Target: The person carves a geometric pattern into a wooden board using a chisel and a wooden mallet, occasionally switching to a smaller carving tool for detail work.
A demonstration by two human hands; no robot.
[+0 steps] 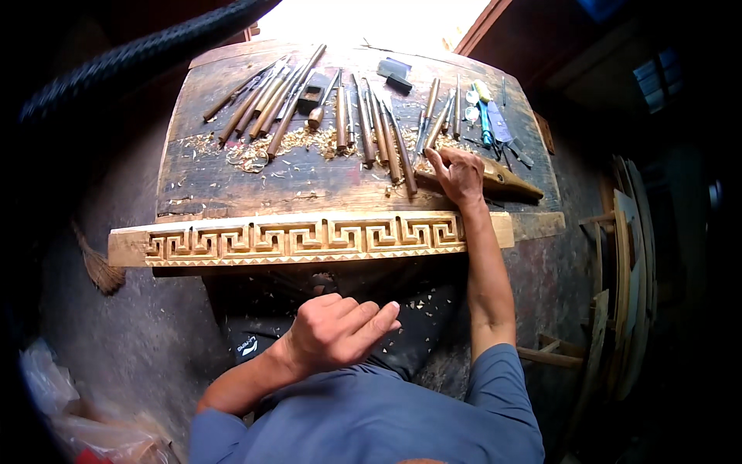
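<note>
My right hand (461,176) reaches over the bench, its fingers curled round a club-shaped wooden mallet (506,182) lying among the chisels. The undersides of the fingers are hidden. Nearer my body, my left hand (332,329) hangs above my lap, fingers folded and thumb side to the right; nothing shows in it. Between the hands and across the bench's near edge lies a long pale board (290,238) carved with a stepped key pattern and a toothed lower border. My right forearm crosses its right end.
Several wood-handled chisels (272,97) are spread over the worn workbench (209,182), with shavings (301,141) among them. Dark blocks (398,83) sit at the back. A turquoise tool (485,124) and eyeglasses (472,104) lie at right. A broom (99,263) is on the left; boards (622,286) lean at right.
</note>
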